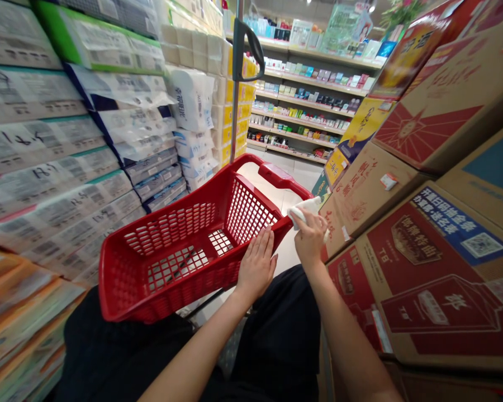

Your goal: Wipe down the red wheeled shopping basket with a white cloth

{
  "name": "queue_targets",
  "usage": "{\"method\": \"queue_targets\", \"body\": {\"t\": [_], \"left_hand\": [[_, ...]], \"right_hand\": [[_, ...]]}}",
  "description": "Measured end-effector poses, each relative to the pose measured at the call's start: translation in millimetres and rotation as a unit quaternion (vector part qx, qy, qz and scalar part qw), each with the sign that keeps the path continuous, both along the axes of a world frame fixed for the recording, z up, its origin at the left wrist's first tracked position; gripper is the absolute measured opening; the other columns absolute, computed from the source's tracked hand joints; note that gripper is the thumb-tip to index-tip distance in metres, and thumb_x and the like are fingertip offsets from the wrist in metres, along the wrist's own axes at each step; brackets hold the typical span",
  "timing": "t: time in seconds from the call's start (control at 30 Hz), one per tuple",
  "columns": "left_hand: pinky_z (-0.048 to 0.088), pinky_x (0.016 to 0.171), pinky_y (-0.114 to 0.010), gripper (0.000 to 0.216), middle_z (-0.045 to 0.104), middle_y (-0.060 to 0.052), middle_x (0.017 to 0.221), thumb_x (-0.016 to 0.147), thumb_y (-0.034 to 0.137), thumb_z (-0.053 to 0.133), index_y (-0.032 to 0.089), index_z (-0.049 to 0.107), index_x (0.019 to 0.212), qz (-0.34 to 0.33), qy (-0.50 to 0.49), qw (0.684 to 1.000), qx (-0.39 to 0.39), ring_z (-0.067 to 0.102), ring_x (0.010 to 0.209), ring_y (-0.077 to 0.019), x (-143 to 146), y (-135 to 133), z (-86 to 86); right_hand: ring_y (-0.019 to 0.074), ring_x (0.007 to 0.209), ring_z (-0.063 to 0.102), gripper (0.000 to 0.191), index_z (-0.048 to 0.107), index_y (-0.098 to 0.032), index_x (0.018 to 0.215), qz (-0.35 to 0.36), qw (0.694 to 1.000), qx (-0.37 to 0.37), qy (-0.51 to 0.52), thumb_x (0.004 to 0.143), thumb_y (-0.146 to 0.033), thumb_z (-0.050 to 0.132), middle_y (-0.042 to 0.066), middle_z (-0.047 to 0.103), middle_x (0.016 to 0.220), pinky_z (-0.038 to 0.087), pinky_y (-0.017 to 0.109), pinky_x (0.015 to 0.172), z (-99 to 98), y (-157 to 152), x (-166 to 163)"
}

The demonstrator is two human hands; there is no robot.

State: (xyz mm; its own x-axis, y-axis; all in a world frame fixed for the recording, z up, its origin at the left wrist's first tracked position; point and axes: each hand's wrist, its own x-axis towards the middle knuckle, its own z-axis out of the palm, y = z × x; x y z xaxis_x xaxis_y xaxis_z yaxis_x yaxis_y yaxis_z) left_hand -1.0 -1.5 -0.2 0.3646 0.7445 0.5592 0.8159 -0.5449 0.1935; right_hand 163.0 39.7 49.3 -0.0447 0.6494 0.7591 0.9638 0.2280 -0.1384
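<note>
A red plastic shopping basket [163, 301] on wheels, with a long grey pull handle [237, 61], stands before me. No goods show inside its lattice walls. My left hand [257, 262] lies with outstretched fingers on the basket's near rim. At the basket's right corner, my right hand [310, 231] is closed around a white cloth [304, 211], which touches the red rim beside the end of the moulded grip [276, 176]. Part of the cloth is hidden by the fingers.
Wrapped packs of tissue paper [46, 139] are stacked high on the left. Cardboard cartons [444, 268] rise close on the right, near my right arm. Shelves of small boxed goods [305, 95] stand at the back, past a strip of pale floor [283, 159].
</note>
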Motion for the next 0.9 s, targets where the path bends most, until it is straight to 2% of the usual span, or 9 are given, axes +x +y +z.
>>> {"method": "queue_targets", "body": {"t": [0.1, 0.2, 0.37, 0.5, 0.6, 0.77, 0.9], "left_hand": [[0.029, 0.120, -0.042, 0.064, 0.028, -0.013, 0.160, 0.100, 0.030, 0.036, 0.008, 0.012, 0.156, -0.005, -0.001, 1.000, 0.004, 0.021, 0.150, -0.0228, -0.6, 0.5, -1.1], [0.029, 0.120, -0.042, 0.064, 0.027, -0.013, 0.161, 0.100, 0.030, 0.036, 0.009, 0.012, 0.156, -0.008, -0.002, 1.000, 0.005, 0.021, 0.150, -0.0224, -0.8, 1.3, -1.5], [0.030, 0.120, -0.041, 0.063, 0.027, -0.013, 0.161, 0.101, 0.031, 0.036, 0.008, 0.014, 0.155, -0.005, -0.002, 1.000, 0.004, 0.022, 0.150, -0.0223, -0.7, 3.0, -0.6], [0.031, 0.120, -0.041, 0.067, 0.026, -0.014, 0.161, 0.100, 0.030, 0.038, 0.009, 0.010, 0.156, -0.009, -0.003, 1.000, 0.010, 0.022, 0.150, -0.0222, -0.5, 3.9, -0.4], [0.031, 0.119, -0.042, 0.068, 0.026, -0.014, 0.160, 0.100, 0.030, 0.038, 0.009, 0.007, 0.157, -0.008, -0.009, 1.000, 0.012, 0.024, 0.149, -0.0229, 0.2, 3.0, -0.1], [0.030, 0.120, -0.042, 0.067, 0.025, -0.012, 0.161, 0.100, 0.029, 0.038, 0.010, 0.008, 0.157, -0.002, -0.009, 1.000, 0.002, 0.022, 0.150, -0.0230, 1.2, -0.1, 0.7], [0.030, 0.120, -0.042, 0.064, 0.025, -0.012, 0.161, 0.100, 0.029, 0.036, 0.009, 0.012, 0.156, -0.001, -0.007, 1.000, 0.003, 0.021, 0.150, -0.0228, 0.5, -1.0, 0.1]], "right_hand": [[0.0217, 0.123, 0.055, 0.055, 0.065, -0.034, 0.125, 0.054, 0.998, -0.012, -0.012, 0.085, -0.002, 0.044, 0.001, 0.066, 0.130, 0.027, 0.042, 0.108, -13.5, -21.9, -28.5], [0.0205, 0.124, 0.055, 0.051, 0.065, -0.033, 0.125, 0.077, 0.996, -0.015, -0.028, 0.087, -0.003, 0.046, 0.002, 0.065, 0.131, 0.026, 0.040, 0.109, -18.1, -29.9, -35.1], [0.0182, 0.123, 0.056, 0.055, 0.066, -0.036, 0.123, 0.091, 0.992, -0.015, -0.083, 0.085, 0.000, 0.046, -0.002, 0.066, 0.130, 0.019, 0.042, 0.111, -0.8, -9.7, 4.4], [0.0203, 0.121, 0.056, 0.055, 0.067, -0.034, 0.121, 0.027, 0.997, -0.016, -0.070, 0.083, -0.001, 0.046, 0.000, 0.065, 0.130, 0.022, 0.042, 0.108, 18.4, 18.6, 45.1], [0.0210, 0.118, 0.056, 0.052, 0.069, -0.033, 0.116, -0.007, 0.998, -0.023, -0.053, 0.082, -0.001, 0.046, 0.001, 0.065, 0.128, 0.024, 0.041, 0.106, 25.2, 31.0, 55.9], [0.0222, 0.119, 0.055, 0.056, 0.067, -0.030, 0.121, -0.027, 0.999, -0.006, -0.024, 0.079, -0.001, 0.045, 0.004, 0.064, 0.130, 0.028, 0.041, 0.105, 13.9, 15.2, 24.1], [0.0218, 0.123, 0.055, 0.059, 0.064, -0.033, 0.125, 0.026, 0.999, -0.026, -0.031, 0.081, 0.000, 0.044, 0.002, 0.064, 0.131, 0.025, 0.042, 0.108, -5.2, -16.1, -19.2]]}}
